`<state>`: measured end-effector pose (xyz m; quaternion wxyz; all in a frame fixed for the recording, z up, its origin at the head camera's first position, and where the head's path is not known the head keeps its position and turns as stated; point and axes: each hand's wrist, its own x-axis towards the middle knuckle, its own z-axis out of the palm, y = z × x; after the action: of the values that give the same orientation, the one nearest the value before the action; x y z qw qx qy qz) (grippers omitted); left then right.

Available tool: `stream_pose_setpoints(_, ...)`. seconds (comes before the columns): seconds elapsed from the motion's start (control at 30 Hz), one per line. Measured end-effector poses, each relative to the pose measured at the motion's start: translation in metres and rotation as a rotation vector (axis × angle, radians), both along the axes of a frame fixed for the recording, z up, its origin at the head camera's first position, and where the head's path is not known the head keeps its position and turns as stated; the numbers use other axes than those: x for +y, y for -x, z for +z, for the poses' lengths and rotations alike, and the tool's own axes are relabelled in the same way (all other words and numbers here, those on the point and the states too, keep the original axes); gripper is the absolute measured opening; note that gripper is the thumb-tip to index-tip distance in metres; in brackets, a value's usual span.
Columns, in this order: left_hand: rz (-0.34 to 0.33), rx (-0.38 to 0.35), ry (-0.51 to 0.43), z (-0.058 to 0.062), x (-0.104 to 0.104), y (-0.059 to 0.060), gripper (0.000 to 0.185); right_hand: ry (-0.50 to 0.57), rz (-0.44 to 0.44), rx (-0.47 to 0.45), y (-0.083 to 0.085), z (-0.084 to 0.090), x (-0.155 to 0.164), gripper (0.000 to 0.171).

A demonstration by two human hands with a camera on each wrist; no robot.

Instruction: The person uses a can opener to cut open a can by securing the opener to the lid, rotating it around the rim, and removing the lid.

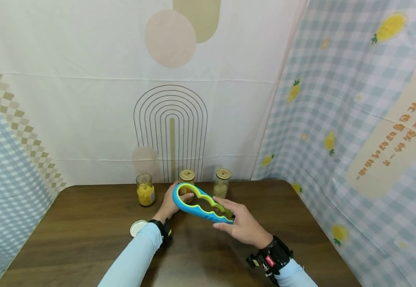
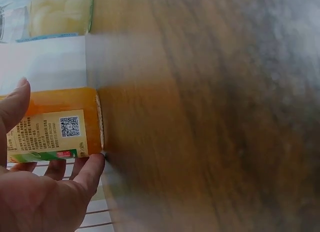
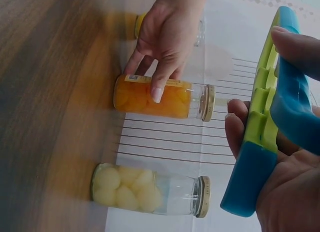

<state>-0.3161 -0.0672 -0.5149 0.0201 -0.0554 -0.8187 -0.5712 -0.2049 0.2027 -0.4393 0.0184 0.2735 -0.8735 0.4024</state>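
Three glass jars stand at the table's back edge. My left hand [image 1: 178, 200] grips the middle jar [image 3: 160, 99], which holds orange fruit and has a gold lid [image 1: 187, 175]; thumb and fingers wrap its labelled body [image 2: 55, 127]. My right hand [image 1: 226, 216] holds a blue and green jar opener [image 1: 200, 211] by its narrow end. The opener [image 3: 265, 142] hangs in the air close to the middle jar's lid and does not touch it.
An open jar of yellow fruit [image 1: 145, 190] stands to the left, and a white lid [image 1: 137, 228] lies on the brown table [image 1: 86, 239] in front of it. A lidded jar of pale fruit [image 1: 222, 183] stands to the right. Cloth backdrops close in the back and both sides.
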Motion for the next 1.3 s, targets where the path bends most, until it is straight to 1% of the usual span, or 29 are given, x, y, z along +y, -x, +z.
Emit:
stream_pose_setpoints(0.23,-0.054,-0.001,-0.027,-0.001,-0.001,-0.002,0.082,0.0,-0.004,0.006,0.0,-0.001,0.0,0.075)
stream_pose_setpoints(0.33,-0.056,0.007,-0.03,-0.002,0.0,-0.001,0.075,0.0,-0.002,0.001,0.0,-0.002,0.001,0.076)
stream_pose_setpoints(0.5,-0.039,0.039,-0.035,-0.003,0.005,0.0,0.062,0.002,-0.007,-0.003,0.0,-0.001,0.004,0.076)
stream_pose_setpoints(0.6,-0.035,0.058,-0.038,-0.002,0.005,-0.001,0.058,-0.001,-0.014,-0.006,0.0,0.001,0.004,0.076)
stream_pose_setpoints(0.73,-0.035,0.076,-0.013,-0.002,0.002,-0.003,0.056,0.001,-0.012,-0.01,0.0,0.003,0.004,0.077)
stream_pose_setpoints(0.83,-0.036,0.06,-0.013,-0.001,-0.003,-0.006,0.056,0.012,-0.007,0.001,0.0,0.004,0.004,0.077)
stream_pose_setpoints(0.97,-0.039,0.026,-0.03,0.004,-0.01,-0.012,0.058,0.02,-0.005,0.016,0.0,0.005,0.005,0.076)
stream_pose_setpoints(1.1,-0.042,-0.016,-0.036,0.01,-0.014,-0.02,0.052,0.028,-0.012,0.014,0.001,0.004,0.005,0.076)
stream_pose_setpoints(1.17,-0.048,-0.051,-0.059,0.014,-0.015,-0.027,0.047,0.04,-0.012,0.009,0.001,0.004,0.004,0.075)
stream_pose_setpoints(1.23,-0.049,-0.063,-0.068,0.017,-0.015,-0.035,0.044,0.048,-0.012,0.008,0.001,0.003,0.003,0.076)
stream_pose_setpoints(1.3,-0.051,-0.065,-0.07,0.021,-0.015,-0.043,0.045,0.06,-0.011,0.009,0.001,0.003,0.003,0.076)
